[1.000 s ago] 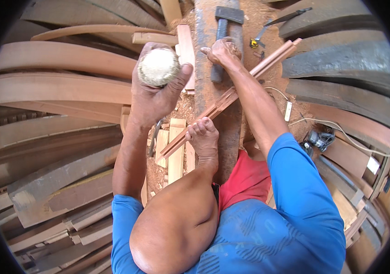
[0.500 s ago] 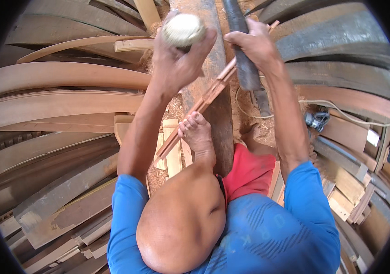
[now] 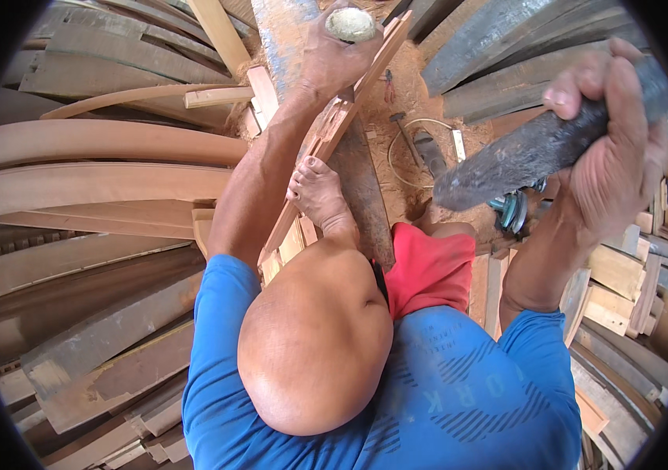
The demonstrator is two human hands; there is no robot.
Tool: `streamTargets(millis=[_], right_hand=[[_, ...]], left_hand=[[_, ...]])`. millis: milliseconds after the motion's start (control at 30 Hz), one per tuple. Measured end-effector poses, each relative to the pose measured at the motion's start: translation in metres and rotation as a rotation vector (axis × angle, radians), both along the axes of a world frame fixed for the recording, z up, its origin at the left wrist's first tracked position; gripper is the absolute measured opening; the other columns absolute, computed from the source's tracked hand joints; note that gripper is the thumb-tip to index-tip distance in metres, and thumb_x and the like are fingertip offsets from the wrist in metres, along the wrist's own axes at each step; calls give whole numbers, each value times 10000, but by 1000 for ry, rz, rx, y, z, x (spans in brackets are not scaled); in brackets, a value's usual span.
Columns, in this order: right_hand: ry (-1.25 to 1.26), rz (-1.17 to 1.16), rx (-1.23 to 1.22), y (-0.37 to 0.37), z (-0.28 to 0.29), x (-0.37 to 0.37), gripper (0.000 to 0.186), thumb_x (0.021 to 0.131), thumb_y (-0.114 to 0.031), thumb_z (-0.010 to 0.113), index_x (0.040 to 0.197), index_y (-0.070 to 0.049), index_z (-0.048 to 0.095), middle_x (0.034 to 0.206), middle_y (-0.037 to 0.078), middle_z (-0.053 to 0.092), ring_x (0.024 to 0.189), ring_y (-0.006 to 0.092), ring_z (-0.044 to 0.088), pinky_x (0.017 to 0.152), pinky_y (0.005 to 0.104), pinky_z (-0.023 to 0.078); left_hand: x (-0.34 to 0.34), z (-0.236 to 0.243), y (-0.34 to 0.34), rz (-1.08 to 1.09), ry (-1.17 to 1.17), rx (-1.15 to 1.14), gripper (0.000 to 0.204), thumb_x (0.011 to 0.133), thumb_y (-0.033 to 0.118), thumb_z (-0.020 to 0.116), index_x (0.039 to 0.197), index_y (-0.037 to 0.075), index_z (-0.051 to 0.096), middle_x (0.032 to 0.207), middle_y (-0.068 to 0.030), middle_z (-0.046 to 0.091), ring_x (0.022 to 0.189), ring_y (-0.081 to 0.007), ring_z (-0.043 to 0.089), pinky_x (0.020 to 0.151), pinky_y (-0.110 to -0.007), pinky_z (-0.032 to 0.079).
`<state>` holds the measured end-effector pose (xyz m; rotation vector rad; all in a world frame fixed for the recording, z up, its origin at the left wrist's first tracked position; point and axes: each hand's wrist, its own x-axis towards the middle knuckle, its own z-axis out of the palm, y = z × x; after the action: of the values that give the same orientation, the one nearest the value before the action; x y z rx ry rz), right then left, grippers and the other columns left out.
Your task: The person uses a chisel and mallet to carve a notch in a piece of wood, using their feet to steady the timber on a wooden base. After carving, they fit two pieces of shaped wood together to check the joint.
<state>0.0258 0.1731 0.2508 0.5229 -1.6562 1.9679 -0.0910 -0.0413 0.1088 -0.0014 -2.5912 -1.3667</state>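
Note:
My left hand [image 3: 326,63] is wrapped round the handle of a chisel [image 3: 350,25], whose pale, round butt end faces up. Its dark blade shows just below the fist, against a long reddish wooden strip [image 3: 335,125] with notches cut in it. Out to the right, my raised right hand [image 3: 620,149] grips a thick, dark club-like mallet [image 3: 518,153], its blunt end pointing left and down. My bare foot [image 3: 322,192] presses on the strip, which lies slantwise over a worn plank [image 3: 369,196].
Curved boards [image 3: 107,141] are stacked at the left, with grey boards [image 3: 498,47] at the far right. A hammer [image 3: 408,137], a pale cable [image 3: 393,168] and red-handled pliers [image 3: 389,88] lie among sawdust. A power tool [image 3: 512,211] sits partly behind the mallet.
My right hand has swung out to the right with the mallet. My left hand has moved farther away and right with the chisel, down to the strip. The strip lies at a steeper slant.

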Motion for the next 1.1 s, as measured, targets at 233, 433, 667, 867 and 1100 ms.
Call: streamTargets(millis=[233, 433, 667, 867, 1100], right_hand=[[-18, -94, 83, 27, 22, 18, 138, 990, -135, 660, 1077, -51, 593, 878, 75, 566, 794, 229, 584, 839, 434, 505], [-77, 22, 56, 27, 16, 8, 101, 1017, -168, 623, 1054, -81, 588, 891, 63, 555, 799, 213, 569, 855, 433, 486], [-167, 54, -29, 39, -2, -1, 155, 1053, -181, 557, 1148, -61, 577, 916, 62, 580, 802, 198, 572, 857, 413, 485], [-140, -90, 8, 10, -2, 5, 209, 1063, -177, 532, 1209, -30, 558, 917, 69, 587, 794, 199, 580, 845, 405, 491], [-68, -69, 61, 13, -7, 3, 238, 1052, -136, 558, 1212, 35, 520, 905, 126, 586, 754, 237, 603, 796, 418, 534]], left_hand=[[-15, -22, -7, 95, 406, -266, 528, 795, 405, 807, 1180, 58, 707, 1023, -152, 724, 967, -275, 707, 878, -400, 557], [-24, -24, -10, -3, 38, 57, 417, 841, 376, 784, 1102, 60, 711, 832, -110, 715, 798, -235, 706, 743, -378, 563], [-26, -35, -15, 38, 47, 64, 373, 853, 360, 792, 1051, 57, 697, 823, -85, 698, 785, -197, 681, 732, -349, 550], [-33, -62, -22, 53, 202, 81, 367, 850, 333, 811, 1060, 60, 683, 852, -76, 688, 794, -192, 672, 731, -346, 549], [-31, -49, -18, -1, 65, 85, 366, 862, 347, 798, 1066, 67, 680, 831, -79, 685, 794, -196, 671, 726, -352, 549]])
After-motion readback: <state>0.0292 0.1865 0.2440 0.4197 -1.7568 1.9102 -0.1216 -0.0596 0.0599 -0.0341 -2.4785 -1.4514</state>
